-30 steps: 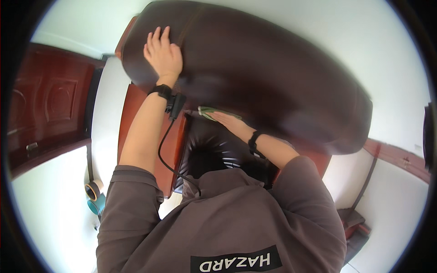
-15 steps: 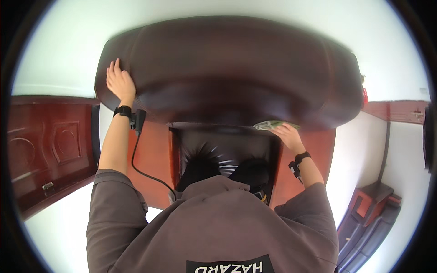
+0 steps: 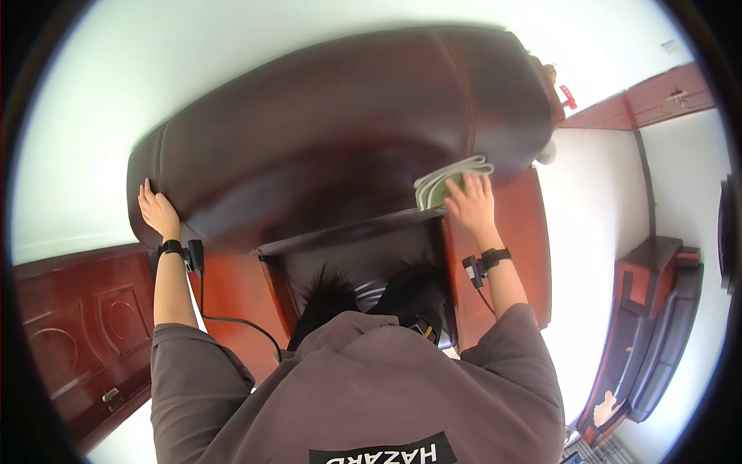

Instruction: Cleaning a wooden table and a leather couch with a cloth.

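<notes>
A long padded dark brown leather backrest (image 3: 325, 116) with stitched seams curves across the space before me. My left hand (image 3: 160, 214) lies on its left end, fingers stretched out, holding nothing. Near the right seam, my right hand (image 3: 473, 203) has a folded green cloth with pale edges (image 3: 447, 177) against the lower front of the leather. The right fingers are partly spread over the cloth, and part of it is hidden beneath them. Each wrist wears a black strap with a small device; a black cable (image 3: 239, 319) runs from the left one toward my body.
Reddish-brown wooden surfaces (image 3: 232, 294) flank the dark seat (image 3: 340, 251) where my legs are. A carved wooden door (image 3: 97, 317) stands at left. At far right is a dark sofa (image 3: 668, 340) beside a wooden cabinet. A red object (image 3: 568, 97) shows behind the backrest's right end.
The view has turned, tilting the backrest in the picture. My right hand and the cloth have moved from the backrest's lower edge up onto its front. My left hand stays at the left end.
</notes>
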Demonstrator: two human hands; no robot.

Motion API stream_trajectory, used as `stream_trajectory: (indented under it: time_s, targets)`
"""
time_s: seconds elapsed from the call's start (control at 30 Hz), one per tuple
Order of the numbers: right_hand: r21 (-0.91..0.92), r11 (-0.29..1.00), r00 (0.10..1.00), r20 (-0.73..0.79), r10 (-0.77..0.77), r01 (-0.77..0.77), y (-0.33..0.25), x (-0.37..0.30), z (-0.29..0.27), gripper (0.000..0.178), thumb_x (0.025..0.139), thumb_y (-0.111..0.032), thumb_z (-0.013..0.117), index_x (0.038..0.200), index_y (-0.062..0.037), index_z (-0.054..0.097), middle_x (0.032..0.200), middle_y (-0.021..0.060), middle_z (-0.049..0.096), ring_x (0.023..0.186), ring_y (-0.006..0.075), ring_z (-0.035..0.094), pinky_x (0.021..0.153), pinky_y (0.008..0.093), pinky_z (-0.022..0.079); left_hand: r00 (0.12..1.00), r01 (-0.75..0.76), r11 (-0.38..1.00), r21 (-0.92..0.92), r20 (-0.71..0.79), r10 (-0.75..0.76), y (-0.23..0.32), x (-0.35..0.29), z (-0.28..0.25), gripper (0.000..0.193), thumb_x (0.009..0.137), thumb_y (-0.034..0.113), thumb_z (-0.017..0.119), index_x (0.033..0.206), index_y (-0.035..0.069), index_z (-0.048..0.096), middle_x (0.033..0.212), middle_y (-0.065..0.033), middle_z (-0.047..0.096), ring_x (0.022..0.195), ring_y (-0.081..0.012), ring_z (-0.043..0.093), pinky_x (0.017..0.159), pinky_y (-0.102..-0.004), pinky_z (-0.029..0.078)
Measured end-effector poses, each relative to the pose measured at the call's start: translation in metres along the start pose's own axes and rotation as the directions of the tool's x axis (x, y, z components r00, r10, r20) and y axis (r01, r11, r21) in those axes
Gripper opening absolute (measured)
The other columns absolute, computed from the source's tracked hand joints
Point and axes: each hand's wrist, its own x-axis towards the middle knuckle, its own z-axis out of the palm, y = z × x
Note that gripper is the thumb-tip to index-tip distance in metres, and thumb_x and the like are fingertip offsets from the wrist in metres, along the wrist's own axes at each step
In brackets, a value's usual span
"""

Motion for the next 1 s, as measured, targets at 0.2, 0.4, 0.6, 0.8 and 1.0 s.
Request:
stream_trajectory:
  time_s: [0.2,0.4,0.6,0.8,1.0]
  targets:
    - [0.407,0.708,0.635,-0.322,0.702,-0.577,0.047,0.103,-0.026,0.061,0.09,-0.046,0.038,0.138,-0.0091,0.029,0.138,0.0374,0.011,0.129,0.052,0.011,0.103,0.059,0.012,1.0,0.008,1.0,0.008,-0.005,-0.008,0.009,-0.002,0.002,0.045,0.086,0.021,0.033,0.13,0.017,0.044,0.137,-0.0075,0.04,0.127,-0.0279,0.033,0.104,-0.0414,0.024]
    - [0.321,0.322,0.36,0.068,0.93,-0.891,0.078,0.182,-0.06,0.075,0.084,-0.062,0.033,0.139,-0.0117,0.026,0.14,0.036,0.007,0.129,0.0542,0.003,0.099,0.0665,0.006,0.999,0.02,1.0,0.016,-0.042,-0.019,0.013,-0.007,-0.001,0.045,0.086,0.021,0.033,0.13,0.017,0.045,0.136,-0.0069,0.04,0.127,-0.0283,0.034,0.104,-0.0418,0.024]
    - [0.27,0.365,0.344,-0.125,0.931,-0.891,0.069,0.174,-0.052,0.07,0.084,-0.059,0.038,0.138,-0.0148,0.03,0.14,0.0338,0.014,0.13,0.0512,0.01,0.099,0.0652,0.012,0.997,0.016,1.0,-0.006,-0.074,-0.016,0.014,-0.006,-0.001,0.045,0.085,0.021,0.034,0.129,0.018,0.046,0.136,-0.0058,0.041,0.127,-0.0274,0.034,0.104,-0.0413,0.024]
    - [0.331,0.356,0.32,-0.161,0.934,-0.874,0.064,0.158,-0.049,0.068,0.084,-0.058,0.04,0.137,-0.0168,0.032,0.141,0.0313,0.016,0.13,0.0499,0.011,0.099,0.065,0.013,0.996,0.04,0.999,-0.004,-0.08,-0.04,0.015,-0.006,-0.003,0.046,0.084,0.021,0.034,0.129,0.021,0.046,0.136,-0.0009,0.042,0.126,-0.0243,0.035,0.104,-0.0413,0.023]
    - [0.398,0.466,0.385,-0.269,0.883,-0.79,0.058,0.123,-0.027,0.064,0.086,-0.055,0.041,0.137,-0.0167,0.033,0.143,0.0273,0.017,0.131,0.0468,0.014,0.102,0.0597,0.014,0.995,0.067,0.997,0.036,-0.073,-0.064,0.009,-0.014,-0.002,0.046,0.083,0.019,0.034,0.127,0.02,0.047,0.135,-0.0017,0.043,0.126,-0.0243,0.036,0.103,-0.0406,0.024]
